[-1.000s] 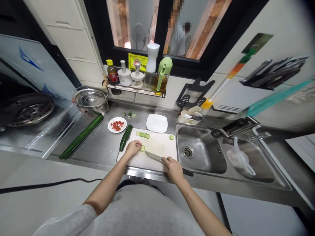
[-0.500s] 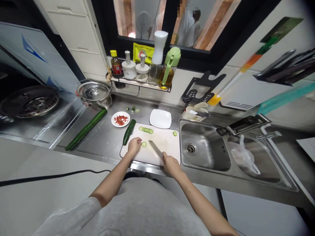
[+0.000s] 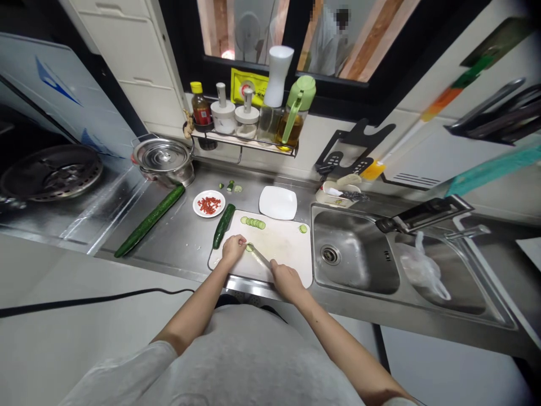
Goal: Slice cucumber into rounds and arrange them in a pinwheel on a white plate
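My right hand point(image 3: 288, 280) is wrapped round the handle of a kitchen knife point(image 3: 261, 259). The blade points up and left, its tip at a single cucumber slice point(image 3: 249, 247) on the white cutting board point(image 3: 281, 245). My left hand point(image 3: 233, 249) is closed, with thumb and fingertips pinched at the slice's left edge; the exact grip is too small to see fully. A row of overlapping cucumber slices point(image 3: 253, 223) lies along the board's far side, and a small stack of slices point(image 3: 303, 228) rests near its far right corner. A cut length of cucumber point(image 3: 224, 226) lies across the board's left edge.
Behind the board are a plate of chopped red pieces point(image 3: 209, 203), a white plate point(image 3: 278, 203) and cucumber scraps point(image 3: 230, 186). A whole cucumber point(image 3: 150, 221) and a lidded pot point(image 3: 164, 162) stand left. The sink point(image 3: 357, 248) adjoins the board's right; a seasoning rack point(image 3: 245, 141) hangs behind.
My right hand has moved the knife left and slightly up, so its tip now meets the single cucumber slice. My left hand stays beside the slice. The view has shifted slightly.
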`<action>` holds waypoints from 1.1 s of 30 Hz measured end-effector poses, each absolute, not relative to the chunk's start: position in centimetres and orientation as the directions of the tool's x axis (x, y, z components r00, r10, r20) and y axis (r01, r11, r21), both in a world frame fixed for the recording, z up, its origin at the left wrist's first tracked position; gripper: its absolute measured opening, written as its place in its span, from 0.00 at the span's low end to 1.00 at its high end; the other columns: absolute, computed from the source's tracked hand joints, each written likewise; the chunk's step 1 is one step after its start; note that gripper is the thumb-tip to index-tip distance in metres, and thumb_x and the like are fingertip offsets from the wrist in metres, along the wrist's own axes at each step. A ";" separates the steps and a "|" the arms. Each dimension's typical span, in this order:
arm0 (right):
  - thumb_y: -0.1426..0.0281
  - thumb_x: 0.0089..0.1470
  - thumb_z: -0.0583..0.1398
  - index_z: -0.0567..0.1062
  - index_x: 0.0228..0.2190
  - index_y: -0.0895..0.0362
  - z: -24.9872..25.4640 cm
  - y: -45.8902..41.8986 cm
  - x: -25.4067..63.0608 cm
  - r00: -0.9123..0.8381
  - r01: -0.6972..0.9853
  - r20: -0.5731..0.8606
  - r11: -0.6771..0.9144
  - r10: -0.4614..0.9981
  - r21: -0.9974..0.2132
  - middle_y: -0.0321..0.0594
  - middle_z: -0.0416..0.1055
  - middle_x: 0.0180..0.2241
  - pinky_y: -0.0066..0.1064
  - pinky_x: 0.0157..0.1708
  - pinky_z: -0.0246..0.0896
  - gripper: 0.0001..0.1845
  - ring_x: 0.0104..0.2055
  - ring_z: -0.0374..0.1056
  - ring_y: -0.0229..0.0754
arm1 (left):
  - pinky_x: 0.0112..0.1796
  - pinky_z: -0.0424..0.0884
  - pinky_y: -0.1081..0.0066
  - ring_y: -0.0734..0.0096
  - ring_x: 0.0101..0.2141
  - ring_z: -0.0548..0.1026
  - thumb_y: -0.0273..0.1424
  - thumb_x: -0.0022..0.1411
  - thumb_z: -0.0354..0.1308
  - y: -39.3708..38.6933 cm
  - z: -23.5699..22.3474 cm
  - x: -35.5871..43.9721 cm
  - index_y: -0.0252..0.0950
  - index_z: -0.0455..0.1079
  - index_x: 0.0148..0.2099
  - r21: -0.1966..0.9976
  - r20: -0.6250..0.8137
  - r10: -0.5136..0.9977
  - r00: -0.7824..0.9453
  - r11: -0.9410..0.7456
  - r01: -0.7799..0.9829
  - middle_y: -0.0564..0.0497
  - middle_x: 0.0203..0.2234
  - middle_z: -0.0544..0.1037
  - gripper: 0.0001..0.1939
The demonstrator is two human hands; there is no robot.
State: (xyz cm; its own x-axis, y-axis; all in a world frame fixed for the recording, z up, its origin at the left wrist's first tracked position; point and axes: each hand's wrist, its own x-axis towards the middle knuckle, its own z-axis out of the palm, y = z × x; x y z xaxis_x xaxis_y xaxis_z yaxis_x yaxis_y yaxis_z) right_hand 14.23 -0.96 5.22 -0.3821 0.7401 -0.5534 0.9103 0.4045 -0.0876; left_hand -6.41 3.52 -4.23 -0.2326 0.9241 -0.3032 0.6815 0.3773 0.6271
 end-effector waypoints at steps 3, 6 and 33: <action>0.82 0.54 0.48 0.61 0.46 0.58 5.2 -0.9 14.1 -0.382 0.910 -0.551 0.407 0.742 -0.083 0.49 0.74 0.36 0.30 0.36 0.56 0.18 0.42 0.71 0.46 | 0.35 0.63 0.74 0.71 0.34 0.73 0.28 0.53 0.58 3.5 -4.2 -6.4 0.40 0.76 0.38 0.624 -0.300 0.929 -0.215 0.362 0.693 0.53 0.31 0.78 0.09; 0.82 0.54 0.48 0.62 0.46 0.59 5.1 -0.9 14.0 -0.387 0.906 -0.545 0.416 0.744 -0.076 0.49 0.74 0.36 0.31 0.36 0.57 0.18 0.42 0.72 0.46 | 0.34 0.63 0.75 0.72 0.34 0.73 0.28 0.54 0.57 3.5 -4.1 -6.5 0.40 0.76 0.38 0.607 -0.303 0.932 -0.200 0.351 0.713 0.52 0.33 0.78 0.09; 0.82 0.54 0.49 0.63 0.47 0.59 4.9 -0.9 13.6 -0.374 0.912 -0.560 0.403 0.739 -0.078 0.50 0.74 0.37 0.31 0.37 0.58 0.19 0.43 0.72 0.47 | 0.35 0.63 0.75 0.71 0.36 0.72 0.32 0.56 0.58 3.6 -4.3 -6.4 0.44 0.77 0.38 0.568 -0.311 0.930 -0.196 0.347 0.746 0.52 0.34 0.75 0.09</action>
State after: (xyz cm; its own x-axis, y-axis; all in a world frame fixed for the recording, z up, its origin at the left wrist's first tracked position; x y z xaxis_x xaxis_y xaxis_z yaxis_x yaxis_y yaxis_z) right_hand 13.65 -0.86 4.93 -0.3744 0.7393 -0.5597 0.9120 0.4026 -0.0783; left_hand -6.39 3.61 -4.29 -0.1959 0.9300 -0.3109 0.7460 0.3471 0.5684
